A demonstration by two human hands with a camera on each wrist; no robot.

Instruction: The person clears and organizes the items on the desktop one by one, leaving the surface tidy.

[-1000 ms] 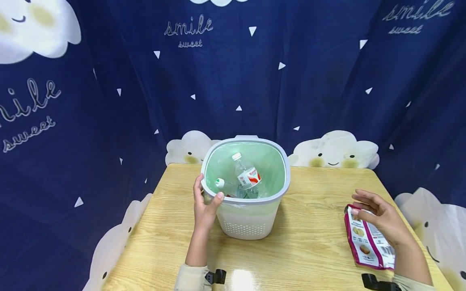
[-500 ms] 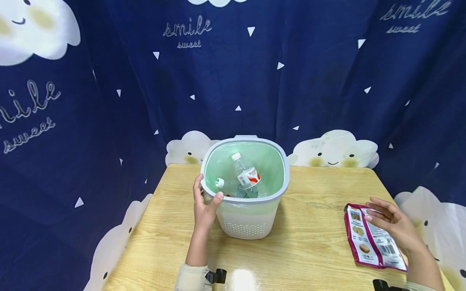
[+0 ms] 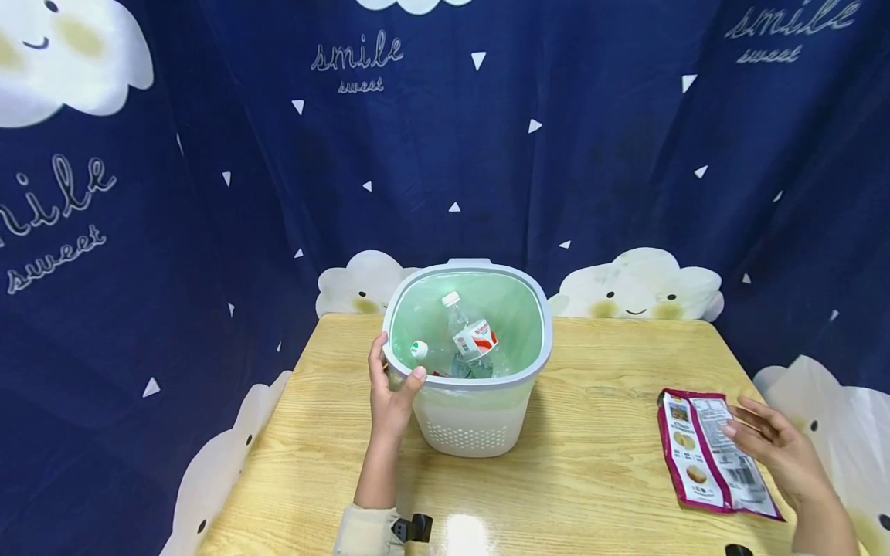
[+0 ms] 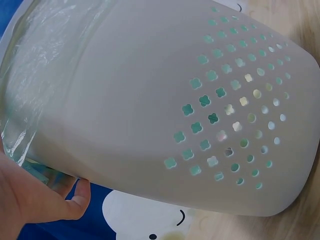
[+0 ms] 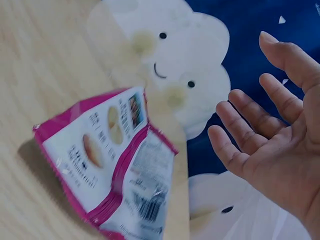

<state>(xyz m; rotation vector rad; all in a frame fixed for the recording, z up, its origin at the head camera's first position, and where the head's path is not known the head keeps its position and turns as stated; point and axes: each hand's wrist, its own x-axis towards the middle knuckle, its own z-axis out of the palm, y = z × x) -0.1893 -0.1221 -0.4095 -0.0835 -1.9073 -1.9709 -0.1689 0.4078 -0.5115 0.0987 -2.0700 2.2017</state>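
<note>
My left hand [image 3: 392, 405] grips the near left rim of a pale plastic trash bin [image 3: 469, 428], thumb by the front and fingers along the side. From the left wrist, the same hand [image 4: 42, 195] shows at the bin's perforated wall [image 4: 135, 90]. A clear bottle with a red and white label [image 3: 475, 338] leans inside, near a white bottle cap [image 3: 419, 350]. My right hand [image 3: 782, 448] holds nothing, its fingers relaxed, beside a magenta and white snack bag [image 3: 716, 455]. In the right wrist view, that hand [image 5: 280, 135] is apart from the bag [image 5: 105, 160].
The bin stands on a wooden table [image 3: 598, 479], lined with a green-tinted bag [image 3: 518, 309]. A dark blue curtain [image 3: 445, 154] with white clouds hangs behind the table and along its sides. The snack bag lies near the table's right edge.
My right hand has moved right and toward me, off the snack bag's upper part, uncovering more of it. My left hand and the bin have stayed in place.
</note>
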